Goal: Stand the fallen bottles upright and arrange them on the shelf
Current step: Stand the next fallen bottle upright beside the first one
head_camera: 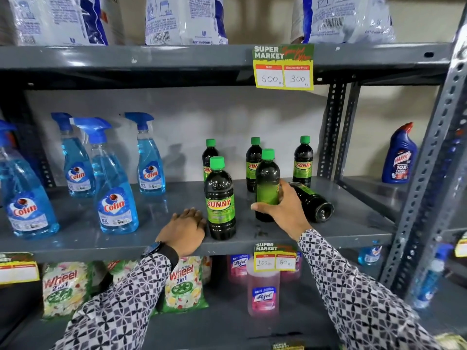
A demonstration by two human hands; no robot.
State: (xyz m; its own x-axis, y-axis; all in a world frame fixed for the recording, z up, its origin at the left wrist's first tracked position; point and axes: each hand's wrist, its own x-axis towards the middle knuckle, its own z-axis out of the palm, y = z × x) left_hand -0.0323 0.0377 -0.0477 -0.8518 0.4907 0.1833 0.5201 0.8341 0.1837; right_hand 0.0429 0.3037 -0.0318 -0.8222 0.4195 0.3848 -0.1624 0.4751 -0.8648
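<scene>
Dark Sunny bottles with green caps stand on the grey middle shelf (353,223). My right hand (283,208) grips one upright bottle (267,178) near the front. Just right of it, a fallen bottle (313,202) lies on its side, base toward me. Another upright bottle (219,198) stands at the front, and my left hand (184,227) rests flat on the shelf beside it, fingers touching its base. Three more bottles stand upright behind: back left (209,154), back middle (253,162) and back right (303,161).
Several blue Colin spray bottles (115,193) fill the shelf's left half. A Harpic bottle (399,157) stands on the neighbouring rack, past the grey uprights (331,132). Detergent bags (184,18) sit above; Wheel packs (184,284) and pink Lizol bottles (264,291) below.
</scene>
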